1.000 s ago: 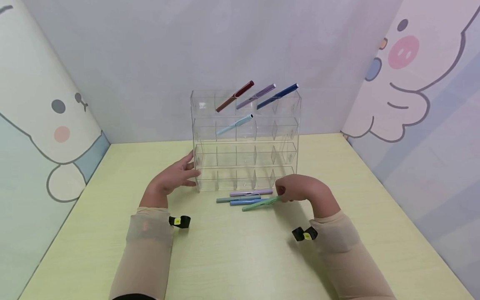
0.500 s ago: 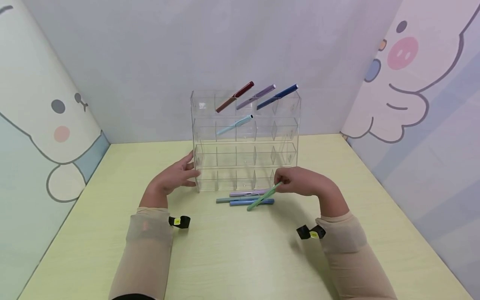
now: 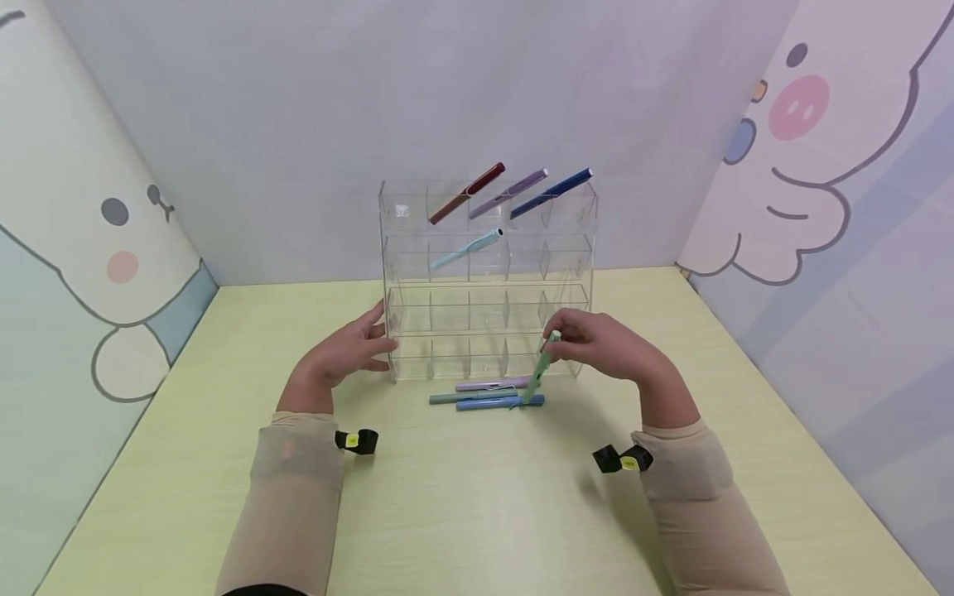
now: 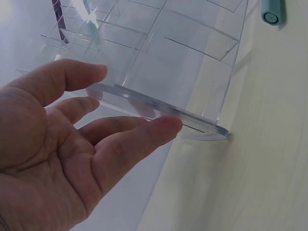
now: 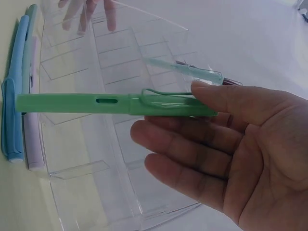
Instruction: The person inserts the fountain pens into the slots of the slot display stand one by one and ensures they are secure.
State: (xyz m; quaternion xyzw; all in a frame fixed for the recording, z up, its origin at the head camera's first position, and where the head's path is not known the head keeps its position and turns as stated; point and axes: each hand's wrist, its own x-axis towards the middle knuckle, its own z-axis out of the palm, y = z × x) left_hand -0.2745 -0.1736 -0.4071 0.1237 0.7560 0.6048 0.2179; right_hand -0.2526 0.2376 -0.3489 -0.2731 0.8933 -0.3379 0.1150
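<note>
My right hand [image 3: 596, 341] pinches a green pen [image 3: 541, 368] by its capped end between thumb and fingers. The pen stands steeply tilted before the rack's lower right, its other end down by the loose pens. In the right wrist view, the green pen [image 5: 77, 103] shows a wire clip and a small oval window. My left hand [image 3: 350, 348] touches the left side of a clear acrylic rack [image 3: 488, 285], its fingers fairly straight. In the left wrist view, fingertips of the left hand [image 4: 67, 154] lie against the rack's side panel [image 4: 159, 107].
In front of the rack lie a lilac pen [image 3: 484, 385], a grey-green pen [image 3: 462, 397] and a blue pen [image 3: 488, 404]. Dark red [image 3: 477, 186], purple [image 3: 514, 190] and navy [image 3: 555, 192] pens lean in the top row; a light-blue pen [image 3: 471, 247] leans in the row below.
My right hand has risen from the table with the green pen, and the pen has swung from nearly flat to steeply upright. My left hand stays at the rack's side.
</note>
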